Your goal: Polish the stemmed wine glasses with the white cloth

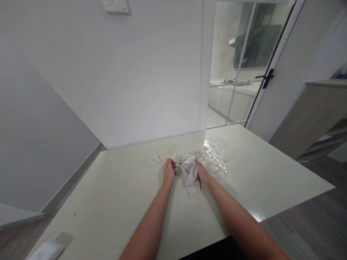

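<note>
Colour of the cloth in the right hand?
Plain off-white, maybe faintly pinkish; the cloth shows best in the head view.

2 bare forearms reach forward from the bottom of the view and draw closer together toward the hands. The left forearm [151, 220] slants up and inward, its hand [169, 169] closed, fingers curled in and knuckles uppermost. The right forearm [238, 216] angles up toward the left, and the right hand [202, 171] is bent in a grip, its fingertips mostly hidden. Both hands are near each other but apart, roughly level, with the wrists fairly straight.
</note>
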